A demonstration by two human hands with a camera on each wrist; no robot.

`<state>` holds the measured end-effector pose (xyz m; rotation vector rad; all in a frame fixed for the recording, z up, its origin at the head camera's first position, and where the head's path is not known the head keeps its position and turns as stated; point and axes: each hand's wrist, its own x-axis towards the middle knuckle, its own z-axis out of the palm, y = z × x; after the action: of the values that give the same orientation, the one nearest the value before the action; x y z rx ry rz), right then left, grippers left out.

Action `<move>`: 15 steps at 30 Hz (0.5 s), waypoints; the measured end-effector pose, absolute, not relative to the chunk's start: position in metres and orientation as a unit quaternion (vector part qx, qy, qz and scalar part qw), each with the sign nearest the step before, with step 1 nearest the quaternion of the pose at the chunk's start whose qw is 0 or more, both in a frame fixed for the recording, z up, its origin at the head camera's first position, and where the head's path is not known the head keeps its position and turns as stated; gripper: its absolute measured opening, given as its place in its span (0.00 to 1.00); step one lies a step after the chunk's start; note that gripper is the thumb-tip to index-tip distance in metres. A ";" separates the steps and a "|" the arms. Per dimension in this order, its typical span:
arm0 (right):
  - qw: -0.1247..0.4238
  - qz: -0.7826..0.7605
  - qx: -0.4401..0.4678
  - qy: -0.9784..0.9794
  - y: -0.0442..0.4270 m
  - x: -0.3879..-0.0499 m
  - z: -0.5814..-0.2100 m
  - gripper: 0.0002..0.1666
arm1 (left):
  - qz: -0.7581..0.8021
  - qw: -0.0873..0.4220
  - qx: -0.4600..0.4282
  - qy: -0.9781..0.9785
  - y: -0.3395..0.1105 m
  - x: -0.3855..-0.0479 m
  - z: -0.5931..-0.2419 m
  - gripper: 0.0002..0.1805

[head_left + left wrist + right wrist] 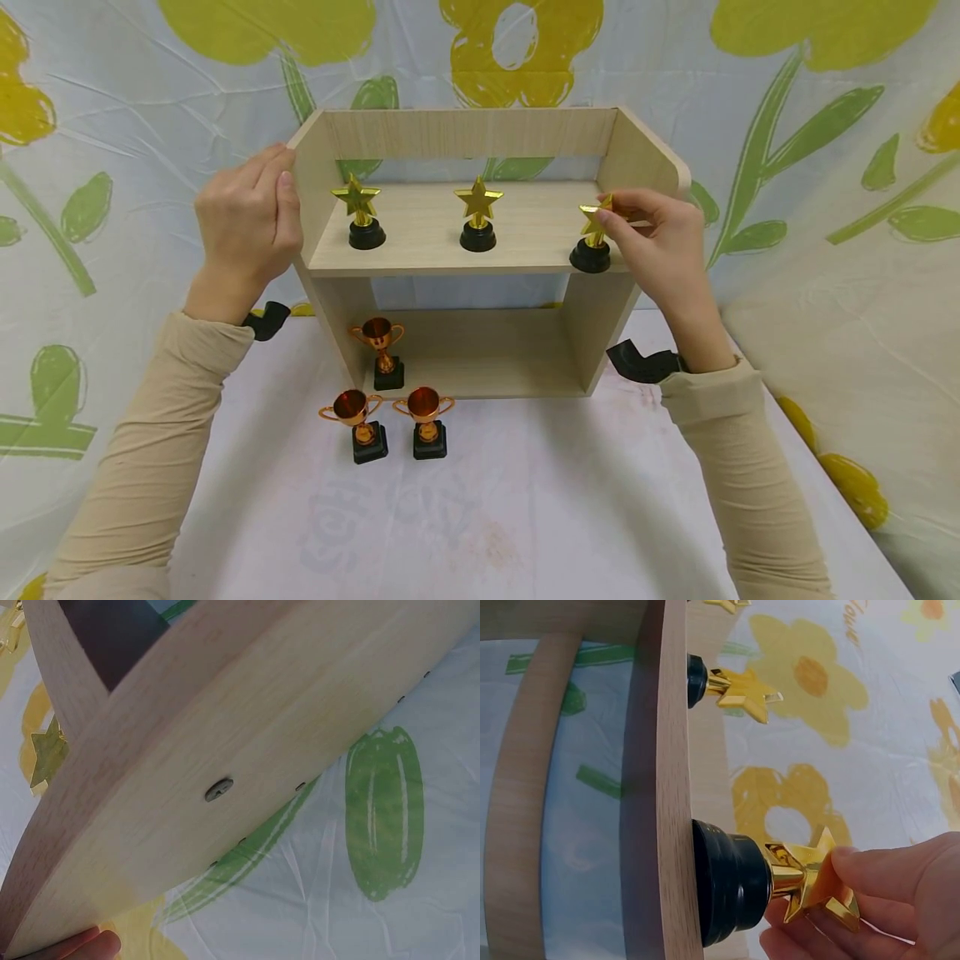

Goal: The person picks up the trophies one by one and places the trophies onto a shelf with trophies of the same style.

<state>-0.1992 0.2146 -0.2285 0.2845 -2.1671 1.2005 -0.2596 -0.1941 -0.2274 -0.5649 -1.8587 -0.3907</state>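
In the head view, a two-tier wooden shelf point(472, 132) stands at the centre. My left hand point(251, 218) grips the upper front edge of its left side panel; only its fingertips point(99, 946) show in the left wrist view. My right hand point(663, 242) pinches a gold star trophy point(802, 877) by the star, thumb on one face and fingers behind. The trophy's black base point(590, 256) meets the upper board near its front right end. Two more star trophies stand on that board, one at left point(367, 237) and one mid-board point(477, 238).
A bronze cup trophy point(388, 372) stands on the lower tier at the left. Two more cups, one left point(369, 443) and one right point(429, 441), stand on the white tabletop point(540, 508) before the shelf. A flower-printed cloth point(795, 150) hangs behind.
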 end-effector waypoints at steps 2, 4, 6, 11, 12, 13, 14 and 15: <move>0.322 0.453 0.095 -0.826 0.213 -0.200 -0.230 0.11 | -0.165 0.548 -0.239 -0.784 -0.194 -0.260 -0.228 0.28; 0.326 0.450 0.084 -0.827 0.212 -0.202 -0.231 0.12 | -0.166 0.548 -0.240 -0.784 -0.194 -0.260 -0.228 0.28; 0.330 0.447 0.074 -0.828 0.210 -0.203 -0.232 0.12 | -0.167 0.549 -0.241 -0.783 -0.195 -0.260 -0.228 0.28; 0.343 0.441 0.060 -0.827 0.205 -0.204 -0.235 0.13 | -0.169 0.550 -0.241 -0.781 -0.195 -0.260 -0.229 0.28; 0.347 0.436 0.059 -0.828 0.204 -0.204 -0.235 0.13 | -0.169 0.550 -0.242 -0.781 -0.195 -0.260 -0.229 0.28; 0.350 0.431 0.058 -0.830 0.204 -0.205 -0.235 0.13 | -0.169 0.550 -0.242 -0.781 -0.195 -0.260 -0.229 0.28; 0.353 0.426 0.057 -0.831 0.203 -0.205 -0.235 0.13 | -0.170 0.550 -0.242 -0.781 -0.195 -0.260 -0.229 0.28; 0.356 0.422 0.058 -0.832 0.203 -0.205 -0.235 0.13 | -0.170 0.550 -0.243 -0.781 -0.195 -0.261 -0.228 0.28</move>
<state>-0.2048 0.2027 -0.2352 0.1504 -2.1488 1.0888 -0.2606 -0.1949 -0.2285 -0.5755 -1.8483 -0.4023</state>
